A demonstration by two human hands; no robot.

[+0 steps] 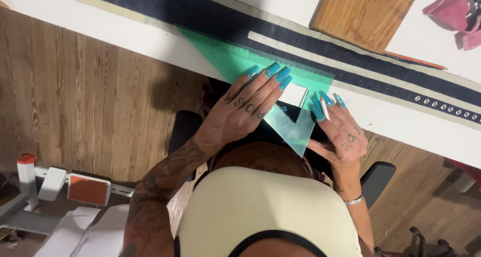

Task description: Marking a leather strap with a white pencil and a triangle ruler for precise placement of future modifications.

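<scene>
**Hands on a green set square at the tabletop's near edge**

At the near edge of the white tabletop (125, 29), the left hand (240, 111) lies flat and open, fingers spread, pressing down a translucent green set square (240, 61). Its lower corner juts past the edge. Just beside it, the right hand (343, 132) pinches a thin white marking pencil (324, 108) against the square's side. Under the square runs a long dark strap (210, 16) with pale edging and metal eyelets. Towards the far edge rests a wooden block (366, 11).

Translucent glossy green plastic triangle ruler (260, 69); matt dark navy cloth strip (210, 16) with shiny metal eyelets (441, 105) at three o'clock; smooth grained wooden block (363, 11).
</scene>
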